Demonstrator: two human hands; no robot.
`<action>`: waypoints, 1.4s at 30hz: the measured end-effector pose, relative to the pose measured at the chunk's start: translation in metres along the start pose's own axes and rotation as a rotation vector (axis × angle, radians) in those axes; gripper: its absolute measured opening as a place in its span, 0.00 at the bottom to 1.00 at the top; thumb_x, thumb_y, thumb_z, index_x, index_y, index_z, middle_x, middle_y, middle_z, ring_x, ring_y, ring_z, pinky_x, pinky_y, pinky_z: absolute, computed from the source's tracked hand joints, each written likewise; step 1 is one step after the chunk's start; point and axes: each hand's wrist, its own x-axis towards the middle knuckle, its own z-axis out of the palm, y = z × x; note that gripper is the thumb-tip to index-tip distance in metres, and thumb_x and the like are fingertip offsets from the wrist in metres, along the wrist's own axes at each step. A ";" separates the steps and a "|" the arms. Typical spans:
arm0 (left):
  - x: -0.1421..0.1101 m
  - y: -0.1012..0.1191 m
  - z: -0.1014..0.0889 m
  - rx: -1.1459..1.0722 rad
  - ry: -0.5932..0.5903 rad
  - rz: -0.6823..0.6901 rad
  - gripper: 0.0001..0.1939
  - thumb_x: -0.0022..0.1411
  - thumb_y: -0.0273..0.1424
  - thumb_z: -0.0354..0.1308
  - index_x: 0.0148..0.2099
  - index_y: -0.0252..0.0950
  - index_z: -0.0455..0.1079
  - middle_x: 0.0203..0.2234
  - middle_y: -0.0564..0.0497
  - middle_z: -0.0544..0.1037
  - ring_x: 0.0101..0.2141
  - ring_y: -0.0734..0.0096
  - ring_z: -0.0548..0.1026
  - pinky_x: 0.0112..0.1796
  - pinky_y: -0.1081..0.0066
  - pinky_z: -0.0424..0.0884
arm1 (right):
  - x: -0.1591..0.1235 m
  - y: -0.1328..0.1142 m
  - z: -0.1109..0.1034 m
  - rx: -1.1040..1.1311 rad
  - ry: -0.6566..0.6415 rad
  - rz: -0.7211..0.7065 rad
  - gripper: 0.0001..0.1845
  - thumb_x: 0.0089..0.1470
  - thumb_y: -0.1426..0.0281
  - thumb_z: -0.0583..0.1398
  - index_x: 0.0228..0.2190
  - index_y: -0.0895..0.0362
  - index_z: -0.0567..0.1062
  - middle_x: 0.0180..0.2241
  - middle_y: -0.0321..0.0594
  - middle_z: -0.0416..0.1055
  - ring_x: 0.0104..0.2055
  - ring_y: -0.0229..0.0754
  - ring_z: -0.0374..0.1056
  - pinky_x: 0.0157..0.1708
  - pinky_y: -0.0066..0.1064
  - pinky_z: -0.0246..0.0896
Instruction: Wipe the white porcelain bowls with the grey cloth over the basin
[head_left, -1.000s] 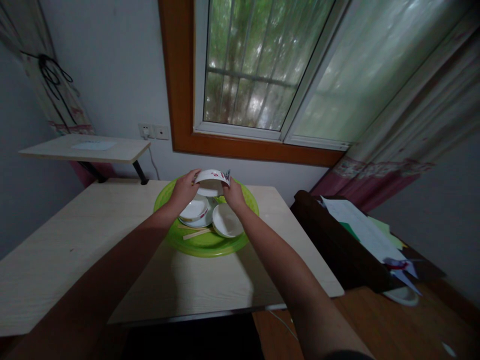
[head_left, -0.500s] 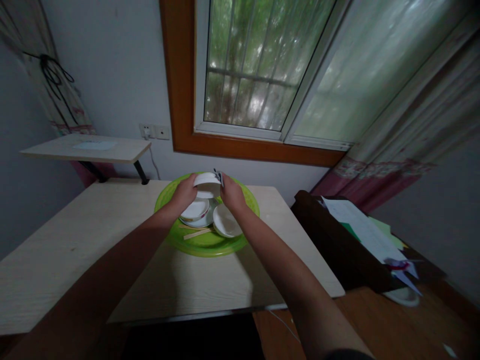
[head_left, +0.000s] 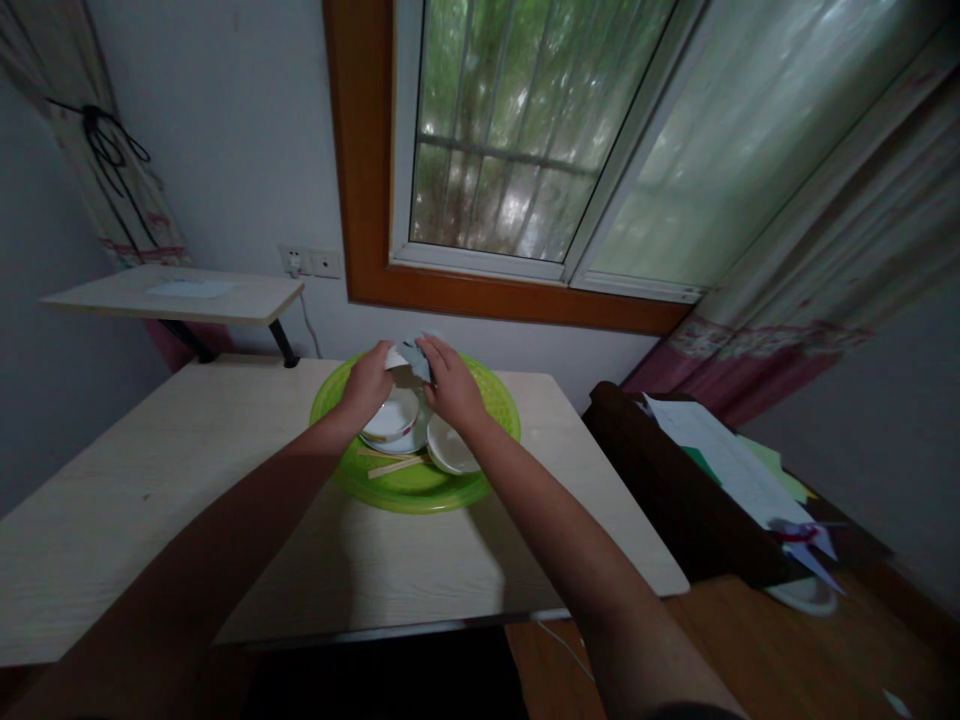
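Over a round green tray [head_left: 420,495] on a pale wooden table, my left hand [head_left: 366,385] grips a white bowl [head_left: 392,357] by its left rim. Only a sliver of that bowl shows. My right hand [head_left: 451,388] is closed on a grey cloth [head_left: 415,358] and presses it against the held bowl. Below my hands, the tray holds a white bowl stacked on a plate [head_left: 390,418], another white bowl [head_left: 450,456] to its right, and wooden chopsticks [head_left: 391,466] lying in front.
The table [head_left: 150,500] stands against the wall under a window. A small raised shelf [head_left: 172,295] is at the back left, by wall sockets [head_left: 309,263]. A dark low cabinet [head_left: 675,490] with papers [head_left: 720,450] stands to the right.
The bowl has come down and tipped away so its flowered side no longer shows. My right hand has moved from the bowl's right rim to over it, with the cloth.
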 end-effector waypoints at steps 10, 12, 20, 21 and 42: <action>0.002 -0.004 0.000 -0.061 0.023 0.070 0.31 0.54 0.18 0.49 0.60 0.34 0.71 0.51 0.43 0.80 0.53 0.59 0.76 0.56 0.63 0.70 | -0.004 0.031 0.008 0.040 -0.075 0.413 0.18 0.57 0.76 0.56 0.49 0.59 0.74 0.45 0.50 0.80 0.47 0.53 0.76 0.52 0.46 0.71; 0.003 -0.003 0.001 -0.071 0.024 0.080 0.31 0.54 0.18 0.49 0.60 0.35 0.71 0.53 0.44 0.80 0.54 0.59 0.76 0.57 0.63 0.70 | -0.004 0.033 0.010 0.064 -0.068 0.448 0.18 0.57 0.77 0.55 0.48 0.59 0.75 0.45 0.49 0.80 0.47 0.52 0.76 0.51 0.45 0.72; 0.004 0.010 0.000 -0.196 0.004 -0.065 0.25 0.57 0.23 0.55 0.57 0.35 0.75 0.50 0.46 0.82 0.49 0.60 0.78 0.53 0.65 0.73 | -0.002 0.040 0.017 0.252 0.000 0.662 0.15 0.58 0.73 0.55 0.45 0.57 0.77 0.42 0.44 0.80 0.46 0.49 0.76 0.50 0.47 0.74; 0.003 0.010 0.001 -0.206 -0.019 -0.069 0.24 0.57 0.24 0.56 0.56 0.35 0.76 0.49 0.46 0.82 0.48 0.60 0.79 0.53 0.64 0.73 | -0.002 0.041 0.018 0.284 0.009 0.676 0.15 0.57 0.73 0.55 0.44 0.57 0.77 0.42 0.42 0.80 0.45 0.48 0.76 0.50 0.46 0.74; 0.000 0.002 0.005 0.011 -0.109 -0.015 0.28 0.58 0.18 0.50 0.59 0.31 0.73 0.55 0.38 0.79 0.55 0.58 0.76 0.60 0.60 0.68 | -0.003 0.007 0.002 -0.091 -0.083 0.086 0.31 0.65 0.78 0.52 0.67 0.50 0.64 0.67 0.44 0.63 0.68 0.47 0.60 0.67 0.43 0.58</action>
